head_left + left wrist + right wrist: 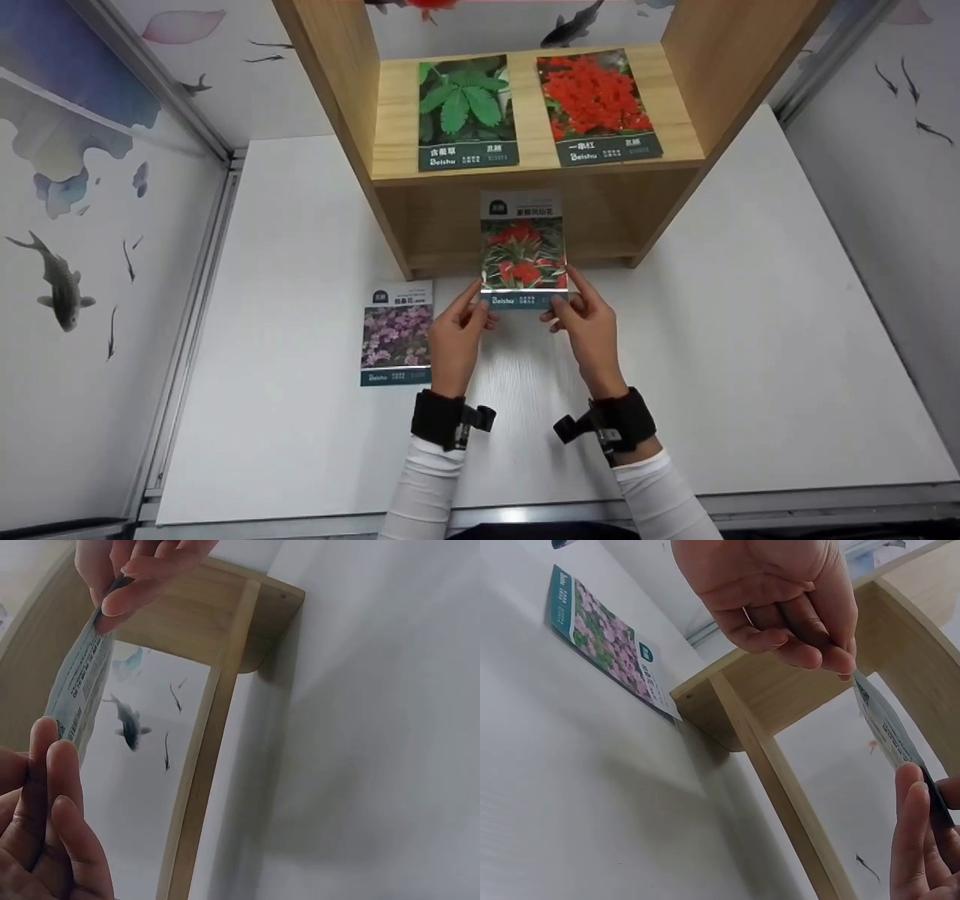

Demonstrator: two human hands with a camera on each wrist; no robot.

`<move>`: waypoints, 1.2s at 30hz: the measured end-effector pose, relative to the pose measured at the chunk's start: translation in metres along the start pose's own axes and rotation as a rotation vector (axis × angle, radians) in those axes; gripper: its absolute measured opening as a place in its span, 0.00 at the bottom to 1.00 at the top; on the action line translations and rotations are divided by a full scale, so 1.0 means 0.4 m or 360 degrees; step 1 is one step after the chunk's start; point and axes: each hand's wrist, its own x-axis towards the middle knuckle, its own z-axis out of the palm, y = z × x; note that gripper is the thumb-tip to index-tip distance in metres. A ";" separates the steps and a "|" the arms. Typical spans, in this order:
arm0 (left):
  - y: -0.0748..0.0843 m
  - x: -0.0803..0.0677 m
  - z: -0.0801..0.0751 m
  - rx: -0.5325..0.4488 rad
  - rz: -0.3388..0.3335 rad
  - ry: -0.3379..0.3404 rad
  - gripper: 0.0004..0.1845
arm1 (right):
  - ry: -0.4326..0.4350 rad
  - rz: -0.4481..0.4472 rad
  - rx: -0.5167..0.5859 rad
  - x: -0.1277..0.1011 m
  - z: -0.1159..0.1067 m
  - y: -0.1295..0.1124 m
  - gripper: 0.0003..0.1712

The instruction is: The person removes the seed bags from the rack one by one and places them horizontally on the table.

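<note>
Both hands hold a seed packet (523, 251) with red flowers on its front, raised before the lower opening of a wooden shelf. The left hand (456, 334) pinches its lower left edge between thumb and fingers. Opposite, the right hand (589, 330) pinches the lower right edge. In the left wrist view the packet (81, 686) appears nearly edge-on, its printed back partly showing. The right wrist view also has it edge-on, between the left hand (780, 607) and the right hand (930, 840). A seed packet with purple flowers (397, 337) lies on the table, left of the left hand.
The wooden shelf (352, 97) stands at the back of the white table (300, 420). On its upper board lie a green-leaf packet (466, 112) and a red-flower packet (598, 105), side by side. Walls printed with fish (60, 281) enclose the table.
</note>
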 end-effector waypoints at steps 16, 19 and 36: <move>-0.034 -0.088 -0.073 0.0175 -0.0057 0.0114 0.20 | -0.0237 0.0067 -0.0113 -0.055 0.043 0.026 0.31; -0.040 -0.099 -0.083 0.0199 -0.0078 0.0112 0.20 | -0.0243 0.0066 -0.0157 -0.066 0.052 0.032 0.31; -0.070 -0.134 -0.108 0.0381 -0.0125 0.0135 0.19 | -0.0180 0.0111 -0.0316 -0.081 0.066 0.133 0.32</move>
